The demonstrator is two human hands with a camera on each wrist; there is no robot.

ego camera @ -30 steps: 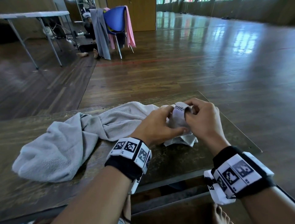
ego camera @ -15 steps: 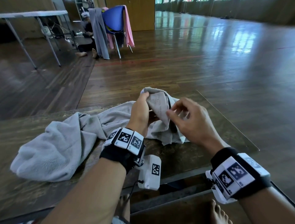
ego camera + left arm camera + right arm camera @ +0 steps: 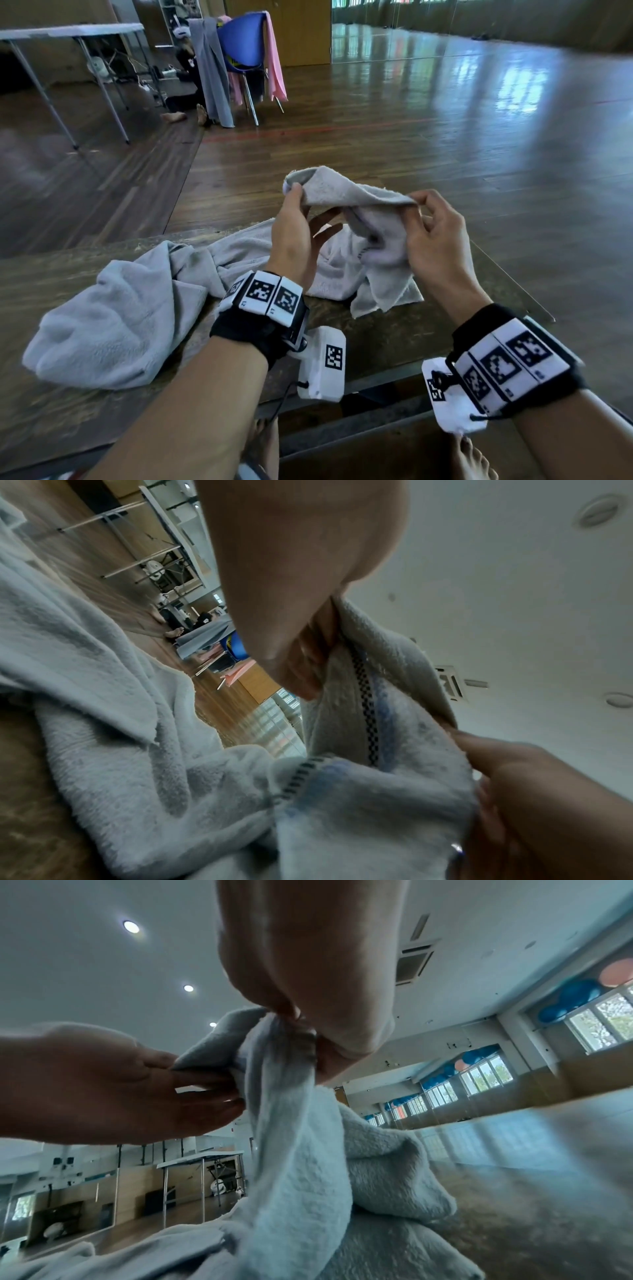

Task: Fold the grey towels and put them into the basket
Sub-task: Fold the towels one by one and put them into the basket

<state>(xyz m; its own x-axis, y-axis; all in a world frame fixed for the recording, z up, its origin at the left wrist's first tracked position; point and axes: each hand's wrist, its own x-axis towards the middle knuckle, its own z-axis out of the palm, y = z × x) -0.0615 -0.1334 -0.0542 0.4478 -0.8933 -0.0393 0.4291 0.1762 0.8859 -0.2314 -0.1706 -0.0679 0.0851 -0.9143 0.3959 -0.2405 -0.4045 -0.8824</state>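
Note:
Both hands hold a small grey towel (image 3: 356, 202) up over the wooden table (image 3: 404, 329). My left hand (image 3: 296, 219) pinches one top corner with the thumb on it, the other fingers loose below. My right hand (image 3: 428, 226) pinches the other end of that top edge. The towel's lower part (image 3: 387, 284) hangs crumpled down to the table. In the left wrist view the towel (image 3: 356, 750) shows a checked stripe near its hem. A larger grey towel (image 3: 113, 322) lies bunched on the table to the left. No basket is in view.
The table's right corner (image 3: 544, 313) and front edge lie close to my wrists; my bare feet (image 3: 472, 459) show below it. Far back on the wooden floor stand a blue chair (image 3: 241, 48) draped with grey and pink cloths, a white folding table (image 3: 72, 31) and a seated person.
The small towel has been lifted off the table. My hands moved apart from a tight clasp, left hand up and left, right hand out to the right, stretching the top edge between them.

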